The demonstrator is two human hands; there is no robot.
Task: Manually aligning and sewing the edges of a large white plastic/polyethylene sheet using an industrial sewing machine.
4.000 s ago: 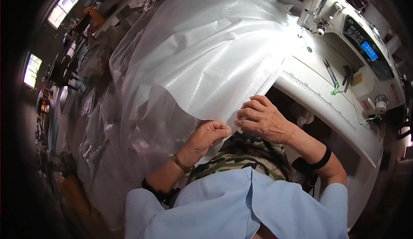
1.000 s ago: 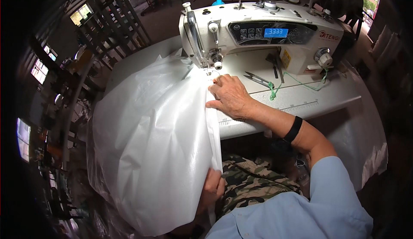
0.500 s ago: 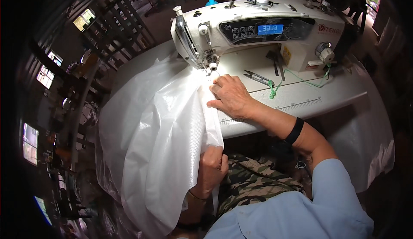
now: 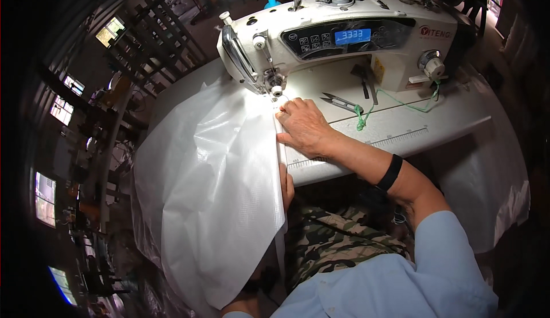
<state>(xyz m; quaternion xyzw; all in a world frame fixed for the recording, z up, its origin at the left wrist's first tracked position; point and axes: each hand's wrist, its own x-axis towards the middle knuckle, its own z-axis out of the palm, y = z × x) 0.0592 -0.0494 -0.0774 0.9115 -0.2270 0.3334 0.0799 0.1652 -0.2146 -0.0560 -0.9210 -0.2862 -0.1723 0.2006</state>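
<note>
A large sheet of white translucent plastic fabric [image 4: 212, 186] lies over the table's left end and hangs down over my lap. My right hand [image 4: 306, 128] rests flat on the sheet's folded right edge, just in front of the needle and presser foot [image 4: 276, 91] of the white sewing machine [image 4: 344, 37]. My left hand [image 4: 285, 187] is mostly hidden under the sheet; only its fingers show at the table's front edge, gripping the same folded edge lower down.
Small thread snips [image 4: 339, 101] with a green cord [image 4: 395, 107] lie on the white sewing table [image 4: 412, 126] right of my right hand. A ruler strip runs along the table's front edge. More white fabric [image 4: 487, 186] hangs at the right. Dim shelving stands far left.
Four seconds ago both hands folded the sheet's edge near my lap. My right hand has since carried the edge up to the needle; my left hand slipped under the sheet.
</note>
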